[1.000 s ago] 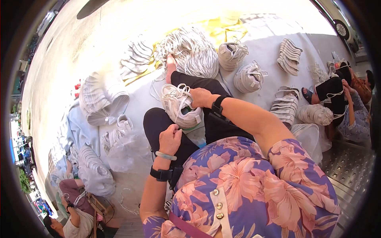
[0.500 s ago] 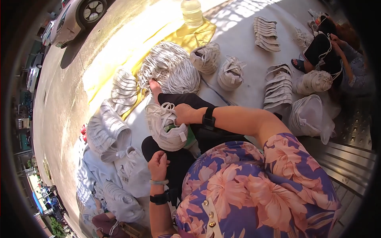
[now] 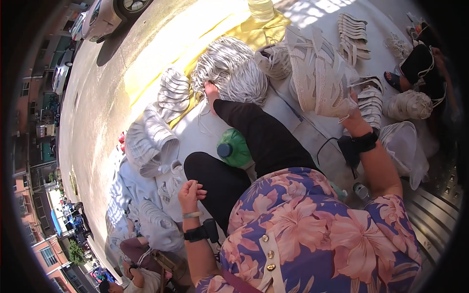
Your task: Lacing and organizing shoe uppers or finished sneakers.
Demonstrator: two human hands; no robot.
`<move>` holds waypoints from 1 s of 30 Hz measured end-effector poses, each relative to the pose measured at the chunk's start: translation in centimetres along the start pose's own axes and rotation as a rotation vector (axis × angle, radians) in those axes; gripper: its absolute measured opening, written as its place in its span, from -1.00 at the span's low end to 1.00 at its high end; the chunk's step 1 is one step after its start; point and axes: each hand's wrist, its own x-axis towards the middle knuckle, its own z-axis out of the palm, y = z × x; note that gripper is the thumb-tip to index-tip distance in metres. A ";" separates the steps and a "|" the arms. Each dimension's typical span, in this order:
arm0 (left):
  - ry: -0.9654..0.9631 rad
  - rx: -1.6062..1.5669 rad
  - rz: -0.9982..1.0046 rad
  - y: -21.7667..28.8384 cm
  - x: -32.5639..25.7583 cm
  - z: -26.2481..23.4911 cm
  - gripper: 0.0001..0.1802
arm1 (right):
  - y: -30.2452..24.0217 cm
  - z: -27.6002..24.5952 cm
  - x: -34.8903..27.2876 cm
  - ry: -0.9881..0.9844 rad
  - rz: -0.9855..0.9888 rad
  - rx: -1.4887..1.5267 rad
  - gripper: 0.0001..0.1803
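Out to the right, my right hand [image 3: 355, 119] grips a pair of white mesh shoe uppers [image 3: 320, 73], raised in front of the pile at the back. My left hand [image 3: 191, 196] hovers above my bent left knee with its fingers curled together; anything pinched in them is hidden. Between my legs lies a green plastic bottle [image 3: 234, 149] with a dark cap. Beyond my bare foot is a large heap of white shoelaces [image 3: 229, 73]. Partly hidden behind the raised uppers is another laced upper [image 3: 273, 59].
Nested stacks of white uppers [image 3: 154, 141] line my left side, with more stacks [image 3: 354, 36] at the right. A yellow sheet [image 3: 161, 78] lies beyond the laces. Co-workers sit at far right and lower left. A clear bottle [image 3: 361, 190] lies beside me; a car [image 3: 105, 22] is parked beyond.
My right hand has carried the laced uppers from my lap out to the right, uncovering the green bottle. My left hand stays near my knee. The view has shifted a little.
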 end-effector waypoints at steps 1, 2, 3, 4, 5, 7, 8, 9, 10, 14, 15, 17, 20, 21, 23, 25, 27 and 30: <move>0.017 0.009 0.010 0.1 -0.6 -0.5 -0.86 | 0.2 -1.9 0.4 0.070 -0.096 -0.003 -0.70; 0.019 0.006 0.011 -0.1 -1.1 -1.0 -0.86 | 0.3 -3.2 0.7 0.143 -0.196 -0.005 -0.67; 0.061 0.012 0.017 0.2 -1.7 -1.2 -0.87 | -0.3 -2.9 0.1 0.146 -0.203 0.004 -0.67; 0.101 0.019 0.022 0.4 -2.2 -1.3 -0.87 | -0.5 -4.9 0.0 0.190 -0.232 0.046 -0.67; 0.081 0.044 0.045 1.3 -1.8 -0.4 -0.88 | -0.8 -6.9 -1.0 0.268 -0.275 0.105 -0.66; 0.087 0.036 0.052 1.4 -2.5 -0.7 -0.87 | -0.7 -7.6 -1.4 0.275 -0.339 -0.068 -0.67; 0.093 0.032 0.057 1.5 -2.7 -0.8 -0.86 | -0.6 -8.0 -1.7 0.284 -0.400 -0.240 -0.68; 0.088 0.035 0.060 1.6 -2.8 -0.8 -0.86 | -0.5 -8.4 -2.1 0.295 -0.460 -0.410 -0.68; 0.091 0.037 0.058 1.9 -2.9 -0.7 -0.86 | -0.3 -8.9 -2.6 0.307 -0.517 -0.581 -0.69; 0.125 0.039 0.062 1.2 -3.6 -2.1 -0.85 | 2.7 -10.5 -3.4 0.284 -0.703 -1.285 -0.71; 0.113 0.041 0.072 1.8 -4.3 -1.4 -0.85 | 2.1 -10.9 -4.7 0.295 -0.758 -1.460 -0.72; 0.062 0.102 0.085 3.4 -3.5 0.4 -0.85 | 2.0 -12.7 -7.8 0.374 -0.835 -1.820 -0.73; 0.054 0.099 0.089 2.8 -3.0 -0.2 -0.85 | 3.3 -11.6 -6.8 0.487 -0.694 -1.389 -0.72; 0.060 0.096 0.086 2.4 -3.0 -0.5 -0.85 | 3.7 -11.2 -6.3 0.521 -0.620 -1.175 -0.71; 0.085 0.095 0.069 1.7 -2.7 -0.9 -0.85 | 4.2 -10.8 -5.7 0.585 -0.466 -0.749 -0.69; 0.073 0.076 0.059 1.0 -2.3 -1.0 -0.85 | 4.2 -10.5 -5.5 0.632 -0.311 -0.323 -0.66; 0.065 0.055 0.046 0.4 -2.0 -0.9 -0.85 | 4.3 -10.6 -5.3 0.647 -0.229 -0.116 -0.64; 0.058 0.034 0.015 -0.1 -2.1 -0.9 -0.84 | 5.2 -12.0 -4.5 0.619 -0.193 -0.039 -0.62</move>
